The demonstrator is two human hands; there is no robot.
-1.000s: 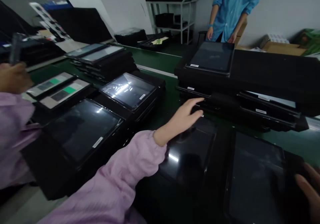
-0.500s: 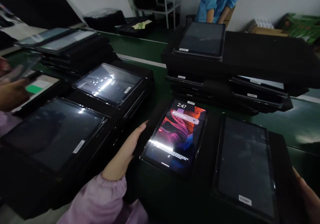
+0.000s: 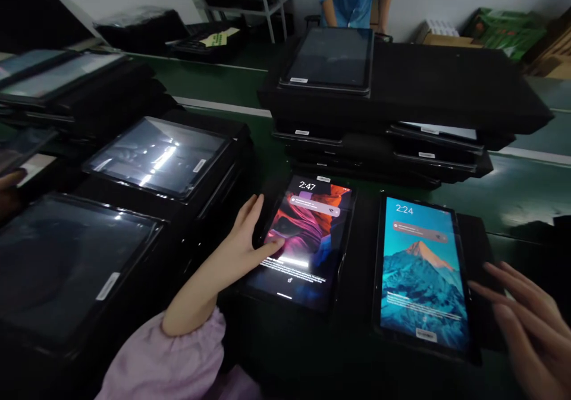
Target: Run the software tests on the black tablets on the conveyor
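Two lit tablets lie side by side in front of me. The left tablet shows 2:47 over red and purple wallpaper. My left hand is spread at its left edge, the thumb over the screen's side. On the right tablet a blue mountain picture and 2:24 glow, with a barcode label near its lower edge. My right hand is beside that tablet's right edge, fingers extended and apart, one fingertip close to the edge. Whether that fingertip touches the tablet I cannot tell.
Dark tablets in black trays are stacked at left, including a reflective tablet and a nearer tablet. Behind the lit pair stands another stack with a tablet on top. Across the green table is a person in blue. Another person's hand is at far left.
The right tablet's screen has gone from dark to lit. My left thumb has come over the left tablet's edge, and my right hand has moved further into view. The whole view has shifted slightly.
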